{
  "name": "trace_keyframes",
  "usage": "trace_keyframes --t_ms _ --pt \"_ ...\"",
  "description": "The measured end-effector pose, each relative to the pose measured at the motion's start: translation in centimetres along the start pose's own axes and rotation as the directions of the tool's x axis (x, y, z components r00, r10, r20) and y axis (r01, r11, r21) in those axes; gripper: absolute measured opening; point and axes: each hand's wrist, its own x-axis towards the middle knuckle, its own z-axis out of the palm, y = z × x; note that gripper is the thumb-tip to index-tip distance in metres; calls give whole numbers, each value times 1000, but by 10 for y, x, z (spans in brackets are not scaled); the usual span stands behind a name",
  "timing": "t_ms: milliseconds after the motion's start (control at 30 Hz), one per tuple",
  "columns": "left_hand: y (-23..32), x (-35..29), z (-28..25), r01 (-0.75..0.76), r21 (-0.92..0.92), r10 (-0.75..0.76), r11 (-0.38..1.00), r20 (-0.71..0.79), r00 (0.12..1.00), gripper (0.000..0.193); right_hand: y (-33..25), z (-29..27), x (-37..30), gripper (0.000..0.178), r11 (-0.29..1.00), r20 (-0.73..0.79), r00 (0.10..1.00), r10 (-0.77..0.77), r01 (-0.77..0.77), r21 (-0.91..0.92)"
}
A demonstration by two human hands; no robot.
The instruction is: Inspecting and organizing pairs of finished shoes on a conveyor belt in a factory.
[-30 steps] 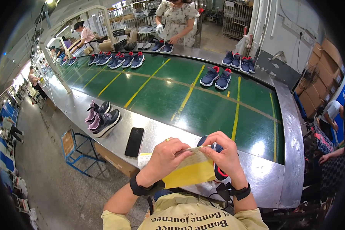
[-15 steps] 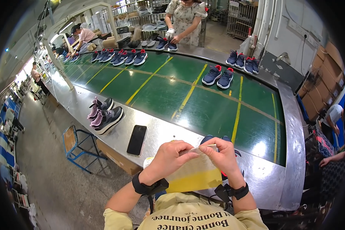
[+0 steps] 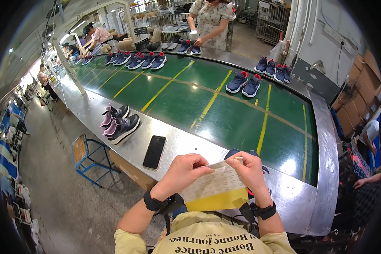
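Note:
My left hand (image 3: 180, 173) and my right hand (image 3: 250, 170) both pinch the top edge of a sheet of printed whitish paper (image 3: 213, 183) that lies over a yellow sheet (image 3: 218, 200). The sheets are held up close to my chest, above the metal rim of the conveyor. Behind the paper and my right hand, a dark blue shoe (image 3: 233, 153) shows only partly, resting on the rim. Both wrists carry black bands.
A black phone (image 3: 154, 151) lies on the steel rim (image 3: 186, 146) left of my hands. A pink-and-black shoe pair (image 3: 118, 122) sits further left. Blue shoe pairs (image 3: 243, 83) ride the green belt (image 3: 190, 93). A person in a floral dress (image 3: 211, 22) works opposite. A blue stool (image 3: 86, 154) stands below.
My hands have lifted the paper and yellow sheet higher and closer, now covering more of the blue shoe. The person opposite has shifted slightly in view.

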Motion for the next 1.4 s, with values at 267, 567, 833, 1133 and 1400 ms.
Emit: trace_keyframes --t_ms 267,567,833,1133,1400 --pt "-14 -14 -19 91 -60 -92 994 -5 996 22 -12 17 7 12 980 -48 997 -64 54 -192" --pt "-24 -26 -13 -58 63 65 996 -111 992 21 5 7 -5 19 997 -117 993 -6 15 75" --pt "-33 -26 -28 40 24 -38 999 -72 997 20 12 0 2 21 997 -96 994 -50 56 53" --pt "-44 -26 -36 -17 62 23 998 -90 996 20 12 -9 -2 22 995 -146 988 -42 55 89" --pt "-50 -33 -16 93 -479 -182 873 -144 973 19 17 -18 -10 23 988 -230 971 -63 92 120"
